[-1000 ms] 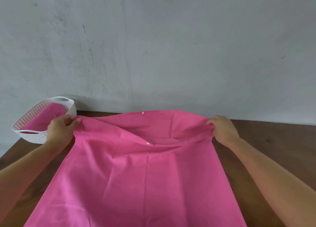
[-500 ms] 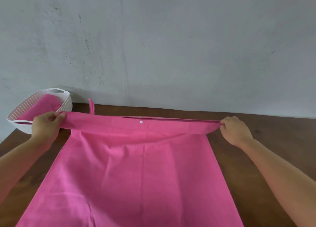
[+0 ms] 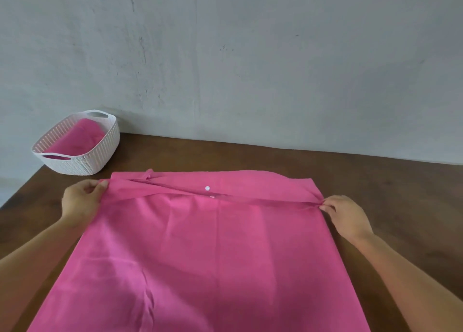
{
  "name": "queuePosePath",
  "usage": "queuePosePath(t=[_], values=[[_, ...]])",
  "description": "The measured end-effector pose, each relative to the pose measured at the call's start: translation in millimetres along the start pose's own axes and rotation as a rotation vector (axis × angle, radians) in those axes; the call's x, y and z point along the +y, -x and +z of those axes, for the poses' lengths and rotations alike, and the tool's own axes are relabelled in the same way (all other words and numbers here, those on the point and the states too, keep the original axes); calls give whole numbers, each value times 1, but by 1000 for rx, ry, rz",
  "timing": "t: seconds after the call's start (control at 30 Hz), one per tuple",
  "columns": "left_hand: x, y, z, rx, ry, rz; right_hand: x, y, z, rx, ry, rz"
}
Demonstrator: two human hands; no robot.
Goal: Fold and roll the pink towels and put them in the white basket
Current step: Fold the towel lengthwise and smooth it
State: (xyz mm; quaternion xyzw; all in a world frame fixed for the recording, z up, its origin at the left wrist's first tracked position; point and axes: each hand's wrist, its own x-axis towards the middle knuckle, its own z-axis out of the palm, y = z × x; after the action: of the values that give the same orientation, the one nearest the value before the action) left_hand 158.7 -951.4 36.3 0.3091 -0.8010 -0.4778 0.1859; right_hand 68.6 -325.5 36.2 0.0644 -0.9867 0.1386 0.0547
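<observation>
Grey wall is backing a brown wooden table, and the white basket is sitting at the table's far left corner. One pink bundle is lying inside it; whether it is properly rolled cannot be told.

To the right of the basket and nearer the person, the pink towel is lying spread flat, its length running toward the person and out of view. Its far end is doubled over into a narrow band that runs crosswise, away from the basket.

The left hand, the nearer one to the basket, is pinching that band's left end between thumb and curled fingers. The right hand, well apart from the basket, is pinching the band's other end. The next fold is likely turning on both hands carrying this crosswise edge evenly toward the person.
</observation>
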Motion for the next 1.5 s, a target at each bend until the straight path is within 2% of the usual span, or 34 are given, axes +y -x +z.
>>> queuePosePath(t=[0.2, 0.47, 0.67, 0.9, 1.13, 1.33, 1.5], values=[[-23, 21, -12, -51, -144, 42, -11, 52, 19, 74, 19, 82], [-45, 71, -47, -43, -160, 112, -48, 138, 32, 224, -45, 263], [-66, 106, -88, -41, -180, 161, -68, 212, 31, 280, -21, 286], [-98, 140, -144, -114, -228, 218, -91, 296, 29, 322, -32, 311], [-122, 175, -191, -133, -254, 237, -102, 343, 18, 264, 29, 313], [-132, 201, -215, -142, -248, 283, -99, 380, 10, 140, 67, 328], [-141, 226, -227, -155, -225, 316, -94, 411, 0, 116, -6, 288]])
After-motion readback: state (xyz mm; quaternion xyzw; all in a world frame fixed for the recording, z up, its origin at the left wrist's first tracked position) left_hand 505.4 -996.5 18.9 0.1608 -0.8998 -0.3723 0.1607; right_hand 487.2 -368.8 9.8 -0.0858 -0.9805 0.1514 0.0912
